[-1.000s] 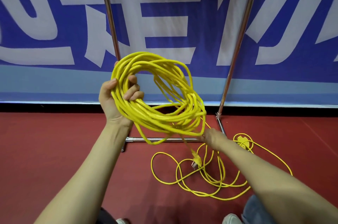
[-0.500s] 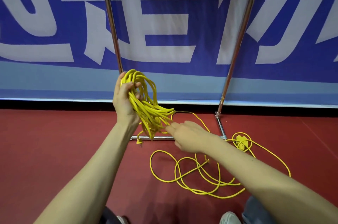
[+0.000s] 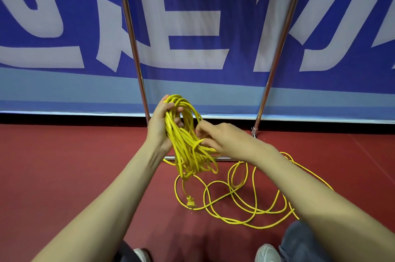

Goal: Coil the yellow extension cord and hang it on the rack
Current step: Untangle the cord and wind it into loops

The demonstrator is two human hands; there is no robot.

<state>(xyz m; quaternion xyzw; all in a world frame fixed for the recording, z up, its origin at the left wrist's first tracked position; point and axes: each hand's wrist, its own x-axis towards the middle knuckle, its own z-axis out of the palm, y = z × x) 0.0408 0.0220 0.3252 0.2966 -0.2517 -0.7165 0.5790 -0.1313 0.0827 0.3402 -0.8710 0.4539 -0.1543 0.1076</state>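
My left hand grips the top of a bundle of yellow extension cord, whose loops hang down flattened and narrow. My right hand is at the bundle's right side, its curled fingers pinching a strand across the loops. The remaining cord lies in loose loops on the red floor below, with a yellow plug lying at the left of them. The metal rack stands just behind the hands: two slanted chrome uprights and a low crossbar near the floor.
A blue and white banner fills the wall behind the rack. Red floor spreads to both sides. My shoes and grey trouser legs show at the bottom edge.
The wide round coil has collapsed into a narrow hanging bundle, lower and further right. My right hand rose from the floor loops to the bundle and took a strand.
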